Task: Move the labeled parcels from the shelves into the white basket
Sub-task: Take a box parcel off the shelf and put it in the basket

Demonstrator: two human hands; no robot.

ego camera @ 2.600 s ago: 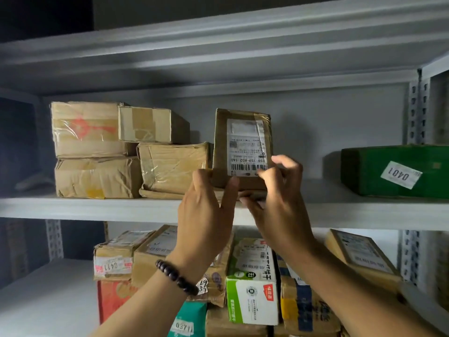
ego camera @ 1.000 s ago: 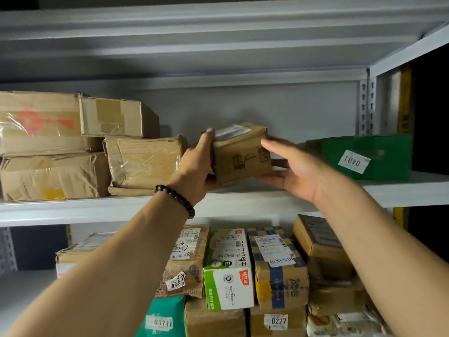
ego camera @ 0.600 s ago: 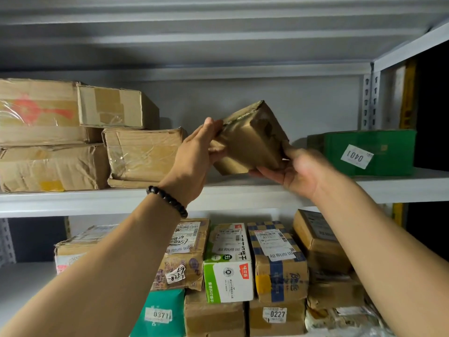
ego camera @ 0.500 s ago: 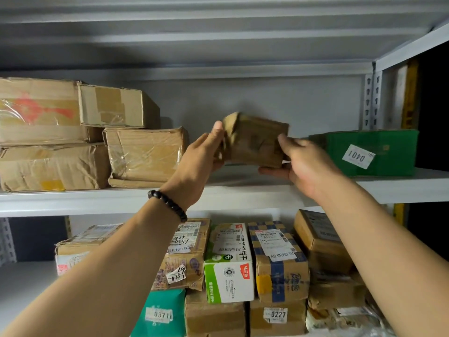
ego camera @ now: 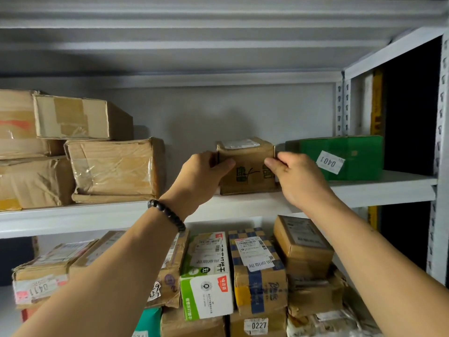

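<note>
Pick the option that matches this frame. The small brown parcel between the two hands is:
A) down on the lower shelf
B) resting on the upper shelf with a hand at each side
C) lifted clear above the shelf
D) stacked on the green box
B: the small brown parcel sits flat on the upper shelf, with the left hand and the right hand at its sides.

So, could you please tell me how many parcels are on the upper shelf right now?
6: four brown boxes stacked at the left, the small brown box between both hands, and the green box at the right. Others may hide behind.
</note>
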